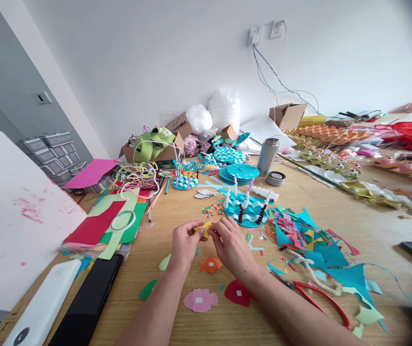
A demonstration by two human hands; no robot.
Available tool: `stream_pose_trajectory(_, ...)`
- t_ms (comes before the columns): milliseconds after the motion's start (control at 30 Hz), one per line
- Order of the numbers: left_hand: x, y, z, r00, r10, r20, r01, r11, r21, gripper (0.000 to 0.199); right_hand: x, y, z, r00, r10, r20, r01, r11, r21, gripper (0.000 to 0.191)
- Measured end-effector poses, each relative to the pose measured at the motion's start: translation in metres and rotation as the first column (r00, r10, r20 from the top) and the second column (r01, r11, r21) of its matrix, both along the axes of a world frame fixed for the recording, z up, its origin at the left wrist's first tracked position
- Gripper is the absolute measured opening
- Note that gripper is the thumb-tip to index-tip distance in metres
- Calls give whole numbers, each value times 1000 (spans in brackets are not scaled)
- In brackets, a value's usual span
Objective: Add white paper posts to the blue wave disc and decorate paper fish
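Yellow paper cutout point(203, 229): was held above the table point(166, 211), just below the centre of the frame, between both hands.
Left hand point(185, 242): its fingers pinched the cutout's left side.
Right hand point(233, 245): its fingers bent in at the cutout's right edge; whether they gripped it could not be told.
Paper fish: an orange fish point(211, 265), a pink fish point(200, 301) and a red fish point(237, 292) lay at the lower centre, each bearing a white square.
Red-handled scissors point(301, 285): lay at the lower right, near blue paper scraps point(348, 278).
Steel flask point(268, 157): stood upright right of centre, its lid point(275, 178) just beside it.
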State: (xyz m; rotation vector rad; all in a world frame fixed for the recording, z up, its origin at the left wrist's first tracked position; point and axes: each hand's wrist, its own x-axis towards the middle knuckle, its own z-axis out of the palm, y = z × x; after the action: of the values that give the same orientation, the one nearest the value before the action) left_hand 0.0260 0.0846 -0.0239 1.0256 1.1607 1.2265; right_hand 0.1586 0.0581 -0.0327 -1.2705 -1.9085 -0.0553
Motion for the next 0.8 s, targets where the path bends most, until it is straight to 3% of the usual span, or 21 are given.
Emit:
stream_pose_trajectory(600,-1,0,-1,1000,-17,1,17,1000,-4,36,0,0,1,1000,-16,1,16,1000,-4,20)
stream_pose_trajectory(800,0,0,-3,999,-10,43,12,1000,-28,37,0,-2,3,996,-14,87,11,999,32,21)
